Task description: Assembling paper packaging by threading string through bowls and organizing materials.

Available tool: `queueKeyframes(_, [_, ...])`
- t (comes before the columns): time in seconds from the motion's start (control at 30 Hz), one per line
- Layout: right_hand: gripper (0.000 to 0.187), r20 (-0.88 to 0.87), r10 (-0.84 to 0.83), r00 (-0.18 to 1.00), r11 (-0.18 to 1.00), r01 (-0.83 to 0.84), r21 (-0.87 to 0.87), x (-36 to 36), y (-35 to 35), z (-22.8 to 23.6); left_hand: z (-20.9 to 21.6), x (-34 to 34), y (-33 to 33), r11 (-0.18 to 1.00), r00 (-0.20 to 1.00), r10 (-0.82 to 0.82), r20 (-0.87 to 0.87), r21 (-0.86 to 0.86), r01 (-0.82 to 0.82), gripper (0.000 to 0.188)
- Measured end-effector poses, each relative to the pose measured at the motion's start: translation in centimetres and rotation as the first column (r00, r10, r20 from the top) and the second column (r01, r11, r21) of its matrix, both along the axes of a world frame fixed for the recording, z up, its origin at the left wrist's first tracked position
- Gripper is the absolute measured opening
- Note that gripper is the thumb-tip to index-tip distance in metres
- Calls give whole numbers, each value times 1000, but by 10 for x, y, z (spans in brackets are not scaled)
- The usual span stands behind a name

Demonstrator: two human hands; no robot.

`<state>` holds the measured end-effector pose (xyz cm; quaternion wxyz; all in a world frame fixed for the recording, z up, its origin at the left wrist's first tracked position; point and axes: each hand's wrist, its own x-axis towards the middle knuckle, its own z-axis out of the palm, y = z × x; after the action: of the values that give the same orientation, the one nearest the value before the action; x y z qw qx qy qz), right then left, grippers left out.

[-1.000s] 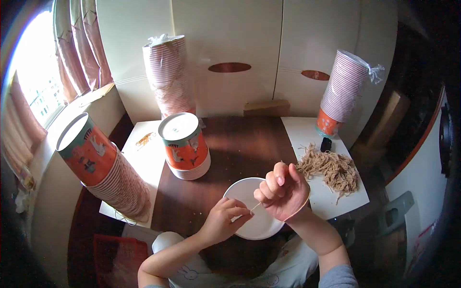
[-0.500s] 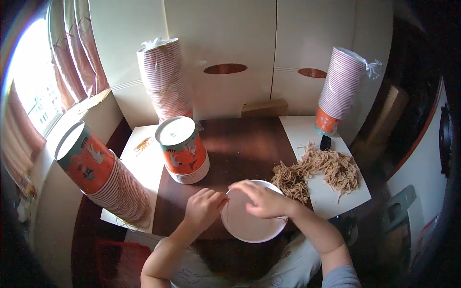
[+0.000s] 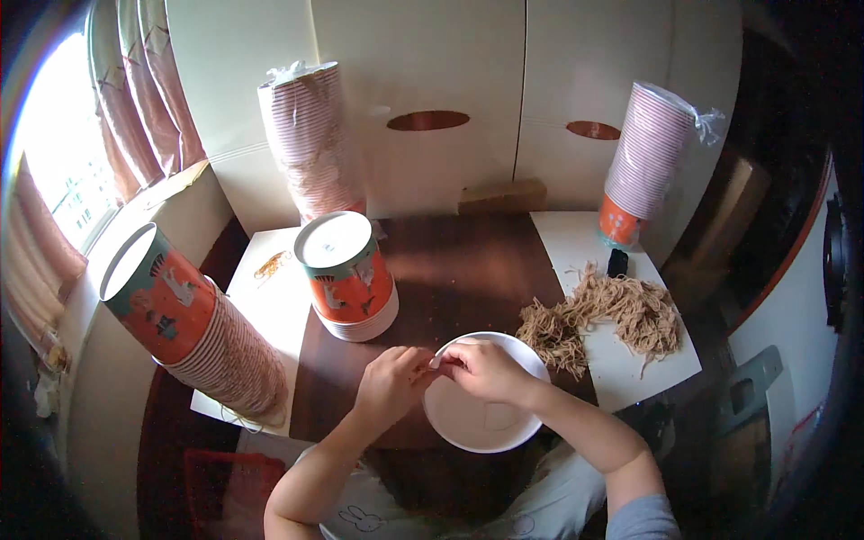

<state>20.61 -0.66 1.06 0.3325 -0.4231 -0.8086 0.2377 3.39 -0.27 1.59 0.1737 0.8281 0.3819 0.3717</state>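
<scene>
A white paper bucket (image 3: 486,434), mouth up, stands in front of me at the near edge of the dark table. Over the left part of its rim, my left hand (image 3: 392,389) and my right hand (image 3: 489,372) meet with fingertips pinched together. What they pinch is too small to make out. A faint thin line crosses the bucket's inside. To the right, a pile of brown cords (image 3: 621,315) lies close by the bucket. Beyond my left hand, a short stack of orange and green paper buckets (image 3: 353,286) stands upside down.
At the left leans a tall stack of orange buckets (image 3: 220,324). Two plastic-wrapped stacks rise at the back, a left stack (image 3: 310,144) and a right stack (image 3: 646,162). Yellowish bands (image 3: 273,265) lie on the left white board. A small black object (image 3: 617,263) sits behind the cords.
My right hand has drawn its fingers in and moved down and left to meet my left fingertips. Its fingers were stretched over the bucket before. The view has shifted slightly.
</scene>
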Motion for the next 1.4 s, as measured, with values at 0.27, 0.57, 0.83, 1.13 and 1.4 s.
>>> queueKeyframes(0.27, [12,83,-110,991,994,110,-4,3,1,-8,-42,-10,21,705,925,40,378,-667,242,26])
queueKeyframes(0.57, [12,133,-81,988,997,80,14,-1,0,-8,-36,-10,16,757,961,12,277,-630,172,25])
queueKeyframes(0.83, [12,162,-64,985,998,63,10,-2,0,-10,-35,-11,16,739,965,24,261,-655,159,26])
queueKeyframes(1.13, [11,173,-65,983,998,65,10,-2,0,-9,-35,-12,17,742,969,-2,247,-649,167,26])
queueKeyframes(1.4, [11,117,-91,989,996,88,26,-4,0,-8,-41,-14,18,747,967,-15,254,-640,179,24])
